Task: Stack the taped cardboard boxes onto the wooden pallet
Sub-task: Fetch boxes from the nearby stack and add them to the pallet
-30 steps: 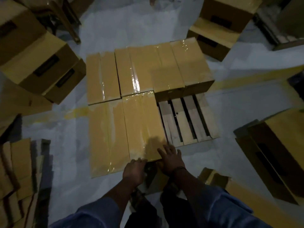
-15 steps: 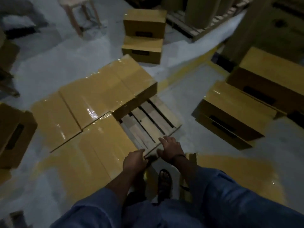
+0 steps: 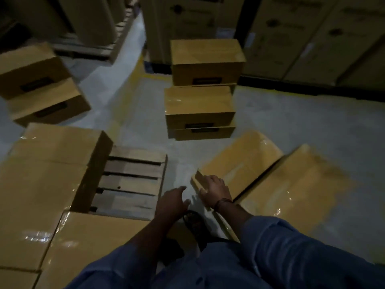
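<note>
The wooden pallet (image 3: 133, 182) lies low on the floor at left, one bare corner of slats showing. Taped cardboard boxes (image 3: 41, 184) cover the rest of it. A flat taped box (image 3: 241, 163) lies on the floor to the right of the pallet. My right hand (image 3: 214, 189) rests on that box's near corner, fingers spread over the edge. My left hand (image 3: 173, 203) hovers between the pallet and that box, fingers apart and holding nothing. A second taped box (image 3: 300, 190) lies beside the first, further right.
Two stacks of boxes stand ahead (image 3: 200, 109) and at the far left (image 3: 39, 88). Tall cartons (image 3: 291, 34) line the back wall. My foot in a sandal (image 3: 192, 221) is on the grey floor (image 3: 291, 126) between pallet and box.
The view has swung right, away from the pallet. Both hands have left the pallet's boxes; my right hand now rests on the floor box at right.
</note>
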The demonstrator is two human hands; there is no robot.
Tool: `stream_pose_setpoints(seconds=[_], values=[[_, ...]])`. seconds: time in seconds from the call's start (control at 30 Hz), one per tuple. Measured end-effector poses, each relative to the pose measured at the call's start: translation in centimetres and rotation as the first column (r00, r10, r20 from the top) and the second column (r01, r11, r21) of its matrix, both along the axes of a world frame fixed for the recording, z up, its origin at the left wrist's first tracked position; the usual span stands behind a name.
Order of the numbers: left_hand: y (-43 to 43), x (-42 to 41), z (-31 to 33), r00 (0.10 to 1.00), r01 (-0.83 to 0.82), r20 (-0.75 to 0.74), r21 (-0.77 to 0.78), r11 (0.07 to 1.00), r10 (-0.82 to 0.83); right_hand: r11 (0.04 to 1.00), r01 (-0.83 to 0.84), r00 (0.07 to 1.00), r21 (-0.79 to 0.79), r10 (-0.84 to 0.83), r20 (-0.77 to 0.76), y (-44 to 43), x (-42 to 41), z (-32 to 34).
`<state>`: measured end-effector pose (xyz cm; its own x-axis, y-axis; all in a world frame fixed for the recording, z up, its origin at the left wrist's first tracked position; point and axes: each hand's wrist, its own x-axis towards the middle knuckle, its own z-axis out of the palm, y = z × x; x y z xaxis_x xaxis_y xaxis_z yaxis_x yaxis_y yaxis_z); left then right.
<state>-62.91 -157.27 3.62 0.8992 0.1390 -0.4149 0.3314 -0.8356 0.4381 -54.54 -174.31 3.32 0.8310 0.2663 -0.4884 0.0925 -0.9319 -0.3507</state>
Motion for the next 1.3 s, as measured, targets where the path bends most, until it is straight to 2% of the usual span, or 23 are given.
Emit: stream_pose_setpoints(seconds=[0.17,0.33,0.53,0.83,1.07,1.3], values=[[-2.8,0.6,-0.4,0.977,0.214,-0.013,0.008,0.977,-0.214,0.976,0.219,0.975,-0.001,-0.219,0.022,-3.8,-3.3,-0.7],[-5.7,0.8,0.1,0.941,0.336,-0.022,-0.046,0.941,-0.337,0.912,0.41,0.91,0.015,-0.41,0.053,-7.2,-5.9,-0.8],[-8.9,2.2,0.8,0.885,0.465,0.027,-0.006,0.886,-0.464,0.826,0.563,0.824,0.028,-0.564,0.053,-10.2,-7.1,-0.6],[-15.6,6.9,1.1,0.805,0.59,0.099,-0.036,0.806,-0.585,0.698,0.715,0.694,0.044,-0.716,0.074,-17.1,-5.6,-0.4],[-22.4,11.8,0.9,0.719,0.681,0.163,0.026,0.732,-0.675,0.562,0.818,0.575,-0.123,-0.805,0.148,-26.6,-4.0,-1.7],[-28.3,15.8,-0.7,0.708,0.706,0.085,-0.07,0.704,-0.701,0.511,0.83,0.533,-0.224,-0.844,0.05,-31.6,-2.3,-2.5]])
